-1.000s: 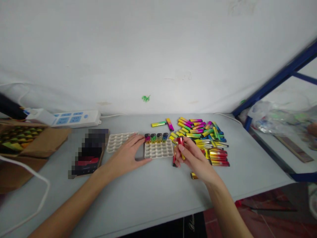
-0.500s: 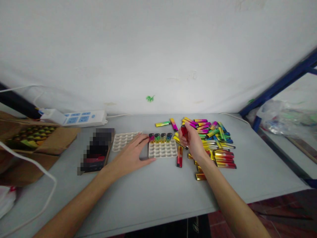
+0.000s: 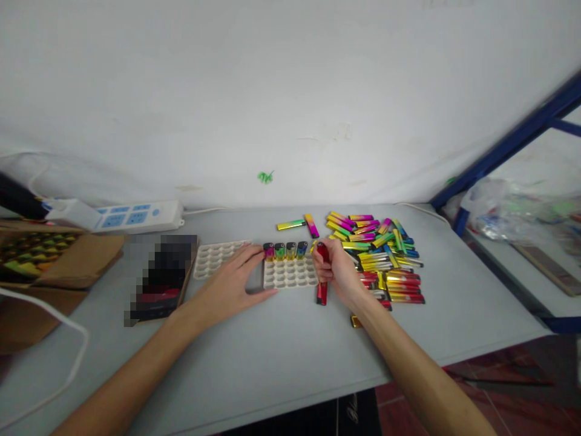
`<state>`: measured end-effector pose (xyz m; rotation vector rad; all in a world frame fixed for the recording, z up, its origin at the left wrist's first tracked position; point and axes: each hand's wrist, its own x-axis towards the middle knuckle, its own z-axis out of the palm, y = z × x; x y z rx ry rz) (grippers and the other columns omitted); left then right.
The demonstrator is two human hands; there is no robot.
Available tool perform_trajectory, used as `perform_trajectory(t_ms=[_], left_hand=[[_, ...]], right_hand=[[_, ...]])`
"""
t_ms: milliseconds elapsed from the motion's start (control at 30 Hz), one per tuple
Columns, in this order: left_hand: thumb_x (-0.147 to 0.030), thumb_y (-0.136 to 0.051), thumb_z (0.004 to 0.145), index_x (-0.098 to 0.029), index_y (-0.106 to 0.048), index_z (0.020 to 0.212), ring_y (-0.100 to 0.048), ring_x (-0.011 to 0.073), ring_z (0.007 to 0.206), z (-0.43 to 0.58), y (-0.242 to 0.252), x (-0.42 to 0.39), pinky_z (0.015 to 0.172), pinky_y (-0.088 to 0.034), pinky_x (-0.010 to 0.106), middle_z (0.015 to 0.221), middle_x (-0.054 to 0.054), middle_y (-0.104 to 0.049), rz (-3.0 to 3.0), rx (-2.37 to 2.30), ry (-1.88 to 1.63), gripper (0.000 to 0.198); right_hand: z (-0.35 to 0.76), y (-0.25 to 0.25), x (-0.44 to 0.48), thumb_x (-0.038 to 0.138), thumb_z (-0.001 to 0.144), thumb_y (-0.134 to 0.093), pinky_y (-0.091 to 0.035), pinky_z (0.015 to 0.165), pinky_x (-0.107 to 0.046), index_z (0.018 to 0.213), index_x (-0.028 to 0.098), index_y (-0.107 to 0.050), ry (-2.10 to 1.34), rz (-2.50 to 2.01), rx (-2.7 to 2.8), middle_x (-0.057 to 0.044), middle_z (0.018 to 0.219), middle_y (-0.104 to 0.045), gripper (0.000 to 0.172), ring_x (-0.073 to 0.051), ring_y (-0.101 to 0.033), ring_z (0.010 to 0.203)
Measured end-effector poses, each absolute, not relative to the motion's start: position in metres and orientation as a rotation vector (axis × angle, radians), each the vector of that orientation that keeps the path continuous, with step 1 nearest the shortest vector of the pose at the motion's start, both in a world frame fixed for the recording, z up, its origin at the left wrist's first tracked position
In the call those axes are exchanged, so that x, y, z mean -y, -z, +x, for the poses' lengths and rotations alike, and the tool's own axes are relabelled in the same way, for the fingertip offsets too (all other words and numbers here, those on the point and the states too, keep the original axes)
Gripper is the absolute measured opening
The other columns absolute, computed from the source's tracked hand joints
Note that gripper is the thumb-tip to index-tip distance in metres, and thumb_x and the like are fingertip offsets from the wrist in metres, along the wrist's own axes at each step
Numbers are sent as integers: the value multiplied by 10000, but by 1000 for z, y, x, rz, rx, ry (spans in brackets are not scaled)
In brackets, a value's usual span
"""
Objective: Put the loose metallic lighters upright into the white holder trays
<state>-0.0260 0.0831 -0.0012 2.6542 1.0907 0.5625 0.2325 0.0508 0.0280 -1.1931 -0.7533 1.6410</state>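
A white tray with rows of small holes (image 3: 290, 275) lies on the table, with several shiny lighters (image 3: 285, 252) upright along its back row. My left hand (image 3: 236, 275) rests at the tray's left side, fingers spread, fingertips by the leftmost lighter. Just off the tray's right edge, my right hand (image 3: 336, 269) is closed around a red lighter (image 3: 322, 251), held upright. Below that hand another red lighter (image 3: 322, 295) lies on the table. Right of it spreads a pile of metallic lighters (image 3: 384, 245) in yellow, purple, green, blue and red, partly covered by my hand and wrist.
Left of my left hand is a second white tray (image 3: 213, 257). Farther left are a pixelated dark object (image 3: 166, 278), a white power strip (image 3: 140, 217) and an open cardboard box (image 3: 97, 251) of lighters. Plastic bags (image 3: 499, 206) sit beyond the blue frame (image 3: 508, 142) at right.
My right hand has moved left from the pile towards the tray, carrying the red lighter. My left hand has stayed beside the tray. The whole view has shifted slightly.
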Motion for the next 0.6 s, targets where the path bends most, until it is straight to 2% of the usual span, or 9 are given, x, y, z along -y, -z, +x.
perform_trajectory(t_ms=[267,400,500,600], left_hand=[[-696,-660,900,-164,-610,1412,-559,397,1419,-27,3,-84,1247,-426,562,1471,177,-619,2631,-1102,-571,740],[-699,-664,899,-156,-601,1417,-552,393,1427,-27,2,-84,1255,-415,560,1482,186,-610,2643,-1109,-559,753],[-689,-674,896,-162,-595,1428,-556,390,1424,-27,1,-84,1252,-418,564,1485,181,-606,2623,-1110,-540,753],[-672,-676,902,-163,-593,1432,-559,388,1421,-27,0,-84,1249,-423,564,1486,181,-605,2606,-1115,-534,739]], right_hand=[[230,-26,-49,530,826,-537,-110,439,-240,621,234,-411,-1610,-1184,794,97,572,-189,381,-81,-124,468],[228,-28,-49,645,845,-586,-113,450,-241,633,225,-460,-1616,-1162,824,95,576,-205,488,-85,-127,486],[229,-30,-50,733,843,-616,-176,466,-233,731,211,-572,-1587,-1090,878,74,607,-321,535,-92,-216,508],[234,-34,-50,736,870,-610,-324,515,-242,875,227,-648,-1486,-1065,941,35,706,-462,511,-120,-372,576]])
